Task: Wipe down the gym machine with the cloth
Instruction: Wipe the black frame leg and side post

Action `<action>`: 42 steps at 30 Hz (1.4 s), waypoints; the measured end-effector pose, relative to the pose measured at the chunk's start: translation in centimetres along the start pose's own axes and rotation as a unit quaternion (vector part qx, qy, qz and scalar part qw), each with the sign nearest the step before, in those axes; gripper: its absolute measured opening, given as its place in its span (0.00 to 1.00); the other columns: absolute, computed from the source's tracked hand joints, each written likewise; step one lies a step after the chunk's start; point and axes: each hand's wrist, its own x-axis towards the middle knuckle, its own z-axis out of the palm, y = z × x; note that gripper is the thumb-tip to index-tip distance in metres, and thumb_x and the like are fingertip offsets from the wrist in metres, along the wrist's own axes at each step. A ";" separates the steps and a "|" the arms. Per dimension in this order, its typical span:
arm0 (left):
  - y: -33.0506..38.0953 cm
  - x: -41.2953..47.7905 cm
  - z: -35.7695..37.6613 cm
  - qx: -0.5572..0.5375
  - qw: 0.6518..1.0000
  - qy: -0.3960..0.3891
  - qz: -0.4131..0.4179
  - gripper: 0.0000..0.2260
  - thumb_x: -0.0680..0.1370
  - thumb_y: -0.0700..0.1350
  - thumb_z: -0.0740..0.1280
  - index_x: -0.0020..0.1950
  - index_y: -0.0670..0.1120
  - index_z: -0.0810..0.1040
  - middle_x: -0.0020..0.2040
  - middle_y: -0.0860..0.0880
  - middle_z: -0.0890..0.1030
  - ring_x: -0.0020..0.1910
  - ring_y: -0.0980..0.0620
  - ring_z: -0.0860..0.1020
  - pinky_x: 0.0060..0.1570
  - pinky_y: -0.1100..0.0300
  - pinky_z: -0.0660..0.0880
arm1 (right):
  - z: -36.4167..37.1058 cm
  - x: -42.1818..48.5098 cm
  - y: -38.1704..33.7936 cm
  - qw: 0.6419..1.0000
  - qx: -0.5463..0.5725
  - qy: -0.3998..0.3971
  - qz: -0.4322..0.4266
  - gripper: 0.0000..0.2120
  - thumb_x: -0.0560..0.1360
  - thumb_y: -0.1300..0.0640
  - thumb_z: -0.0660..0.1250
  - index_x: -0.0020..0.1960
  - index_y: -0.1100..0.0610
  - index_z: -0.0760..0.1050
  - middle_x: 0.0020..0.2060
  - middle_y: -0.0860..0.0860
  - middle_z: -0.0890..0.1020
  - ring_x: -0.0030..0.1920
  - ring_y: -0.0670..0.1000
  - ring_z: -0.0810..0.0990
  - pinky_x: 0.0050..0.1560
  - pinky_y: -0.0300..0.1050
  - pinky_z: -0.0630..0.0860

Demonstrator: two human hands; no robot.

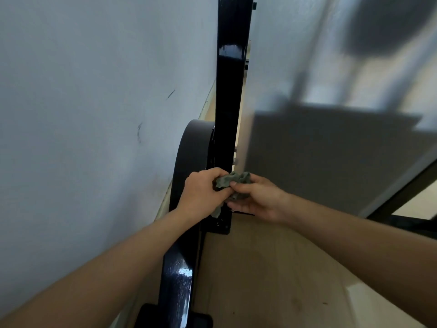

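Both hands hold a crumpled grey cloth (234, 183) against the gym machine's black upright (228, 102). The left hand (203, 192) grips one end. The right hand (255, 197) pinches the other.

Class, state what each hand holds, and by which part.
Both hold the bunched grey cloth: the left hand grips its left end, the right hand pinches its right end.

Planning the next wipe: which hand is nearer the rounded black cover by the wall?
Left. The left hand overlaps the rounded black cover, gripping the cloth; the right hand pinches the cloth beyond the black upright, farther from it.
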 end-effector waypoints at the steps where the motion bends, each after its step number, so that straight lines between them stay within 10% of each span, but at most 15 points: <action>1: -0.3 0.0 -0.2 0.012 1.000 -0.013 0.020 0.13 0.74 0.51 0.76 0.58 0.54 0.83 0.46 0.59 0.84 0.44 0.62 0.81 0.47 0.57 0.81 | 0.0 0.3 0.0 1.000 0.005 0.016 -0.004 0.09 0.78 0.66 0.69 0.56 0.57 0.80 0.51 0.57 0.85 0.50 0.56 0.85 0.47 0.50 0.83; 11: -4.6 -0.8 -2.6 0.271 0.943 0.091 0.172 0.26 0.71 0.54 0.75 0.67 0.47 0.79 0.69 0.48 0.76 0.65 0.45 0.74 0.60 0.50 0.73 | -0.3 3.6 1.3 0.968 -0.103 0.216 -0.073 0.07 0.74 0.64 0.75 0.51 0.57 0.80 0.47 0.57 0.86 0.45 0.54 0.86 0.41 0.48 0.84; 15: -5.3 -0.9 -2.4 0.275 0.938 0.095 0.187 0.26 0.72 0.54 0.73 0.68 0.47 0.79 0.71 0.48 0.76 0.66 0.45 0.74 0.60 0.51 0.73 | 1.0 4.3 0.4 0.849 -0.355 0.277 -0.276 0.07 0.71 0.59 0.78 0.42 0.53 0.79 0.37 0.46 0.82 0.38 0.42 0.79 0.39 0.28 0.74; 23: -5.7 -0.8 -2.5 0.264 0.936 0.107 0.207 0.25 0.72 0.56 0.74 0.67 0.49 0.81 0.70 0.49 0.78 0.65 0.47 0.76 0.59 0.51 0.75 | 4.3 5.0 -2.6 0.743 -0.371 0.330 -0.449 0.06 0.69 0.62 0.78 0.44 0.57 0.83 0.40 0.47 0.79 0.40 0.45 0.77 0.45 0.35 0.72; 35: 0.5 3.0 -5.0 0.066 0.979 0.193 0.019 0.10 0.75 0.50 0.74 0.56 0.54 0.84 0.48 0.58 0.83 0.47 0.56 0.80 0.47 0.54 0.80 | 8.3 2.2 -9.0 0.735 -0.274 0.372 -0.495 0.06 0.69 0.62 0.79 0.42 0.58 0.82 0.37 0.44 0.75 0.36 0.37 0.75 0.40 0.23 0.66; 42: 8.0 8.3 -8.4 -0.075 0.973 0.210 0.052 0.28 0.74 0.49 0.77 0.71 0.59 0.71 0.60 0.60 0.76 0.51 0.61 0.78 0.50 0.67 0.78 | 9.0 -0.8 -14.4 0.729 -0.279 0.332 -0.530 0.07 0.70 0.61 0.79 0.44 0.58 0.82 0.38 0.44 0.78 0.40 0.35 0.77 0.39 0.24 0.70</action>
